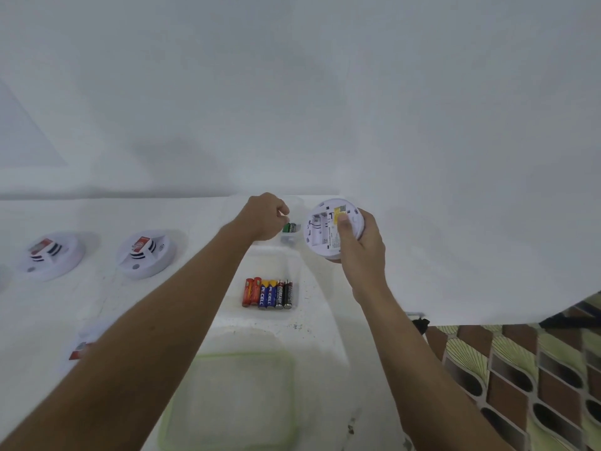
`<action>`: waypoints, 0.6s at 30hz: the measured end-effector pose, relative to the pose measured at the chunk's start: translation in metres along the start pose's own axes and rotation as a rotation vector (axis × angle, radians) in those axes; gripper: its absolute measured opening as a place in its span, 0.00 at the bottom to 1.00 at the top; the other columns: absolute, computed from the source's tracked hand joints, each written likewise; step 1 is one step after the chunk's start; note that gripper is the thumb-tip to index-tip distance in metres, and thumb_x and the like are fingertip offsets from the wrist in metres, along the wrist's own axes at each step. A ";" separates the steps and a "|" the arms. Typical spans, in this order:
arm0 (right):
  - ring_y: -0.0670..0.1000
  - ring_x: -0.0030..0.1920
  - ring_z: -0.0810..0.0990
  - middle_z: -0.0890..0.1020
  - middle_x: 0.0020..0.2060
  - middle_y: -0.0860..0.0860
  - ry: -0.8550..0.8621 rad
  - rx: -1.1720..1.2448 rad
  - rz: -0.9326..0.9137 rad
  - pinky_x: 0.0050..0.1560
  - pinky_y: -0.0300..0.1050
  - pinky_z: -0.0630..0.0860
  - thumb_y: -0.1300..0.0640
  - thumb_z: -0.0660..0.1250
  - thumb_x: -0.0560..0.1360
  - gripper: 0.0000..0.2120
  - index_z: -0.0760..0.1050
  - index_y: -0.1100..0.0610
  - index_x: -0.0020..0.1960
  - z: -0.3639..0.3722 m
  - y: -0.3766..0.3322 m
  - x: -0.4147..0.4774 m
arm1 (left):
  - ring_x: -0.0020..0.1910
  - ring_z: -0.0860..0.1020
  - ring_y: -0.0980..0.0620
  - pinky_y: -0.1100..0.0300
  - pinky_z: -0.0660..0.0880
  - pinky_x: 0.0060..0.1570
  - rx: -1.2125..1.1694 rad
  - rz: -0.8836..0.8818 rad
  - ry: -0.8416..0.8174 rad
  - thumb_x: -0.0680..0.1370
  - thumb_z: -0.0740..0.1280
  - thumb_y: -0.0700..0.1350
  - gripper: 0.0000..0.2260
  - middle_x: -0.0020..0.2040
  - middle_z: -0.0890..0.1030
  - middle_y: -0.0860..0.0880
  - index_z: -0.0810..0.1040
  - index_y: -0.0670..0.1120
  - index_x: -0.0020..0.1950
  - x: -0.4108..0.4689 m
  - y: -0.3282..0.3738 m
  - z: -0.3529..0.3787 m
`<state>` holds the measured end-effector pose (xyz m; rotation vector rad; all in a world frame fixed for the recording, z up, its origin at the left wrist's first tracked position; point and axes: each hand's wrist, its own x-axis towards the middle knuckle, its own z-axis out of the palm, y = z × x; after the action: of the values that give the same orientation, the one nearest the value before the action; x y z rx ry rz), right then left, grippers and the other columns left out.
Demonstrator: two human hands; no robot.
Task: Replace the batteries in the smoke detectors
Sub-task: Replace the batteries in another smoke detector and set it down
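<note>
One smoke detector (317, 229) is in work at frame centre. My right hand (361, 252) grips it back-up, thumb on the label, with the battery bay open and apparently empty. I judge the old cells out and the new ones not yet in.

On the desk (162, 213) at the left, the far detector (52, 255) and the nearer detector (146, 253) look untouched.

My left hand (265, 218) hovers curled over a small clear tub (287, 240) holding a green battery (290, 227) — whether it pinches anything I cannot tell. Six batteries (268, 292), presumably the new ones, lie in the larger clear tray (270, 262) below.

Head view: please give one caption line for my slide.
Right hand holds an opened smoke detector; left hand is by a green battery.
</note>
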<state>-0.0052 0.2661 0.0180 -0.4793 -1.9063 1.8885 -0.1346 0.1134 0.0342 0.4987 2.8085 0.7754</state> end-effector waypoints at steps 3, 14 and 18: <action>0.33 0.44 0.79 0.80 0.49 0.40 0.008 -0.025 0.002 0.38 0.40 0.82 0.51 0.64 0.82 0.08 0.74 0.49 0.61 -0.003 0.002 0.006 | 0.60 0.74 0.45 0.61 0.68 0.53 0.096 -0.067 -0.117 0.79 0.66 0.43 0.11 0.57 0.79 0.47 0.79 0.46 0.61 0.017 0.000 0.005; 0.41 0.48 0.81 0.81 0.49 0.43 0.005 -0.024 0.040 0.39 0.45 0.84 0.52 0.65 0.82 0.08 0.74 0.49 0.60 -0.005 0.004 0.013 | 0.50 0.76 0.47 0.61 0.70 0.46 0.100 -0.117 -0.138 0.75 0.67 0.38 0.10 0.44 0.78 0.51 0.83 0.43 0.54 0.025 0.007 0.007; 0.42 0.49 0.81 0.80 0.50 0.44 0.003 -0.003 0.039 0.35 0.41 0.82 0.52 0.64 0.82 0.08 0.74 0.50 0.60 -0.003 0.003 0.013 | 0.44 0.80 0.46 0.62 0.71 0.35 -0.153 -0.100 0.068 0.73 0.65 0.39 0.08 0.40 0.80 0.51 0.81 0.47 0.49 0.016 0.009 0.001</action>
<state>-0.0143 0.2756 0.0160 -0.5245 -1.9117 1.9082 -0.1470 0.1269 0.0364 0.3097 2.7814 0.9929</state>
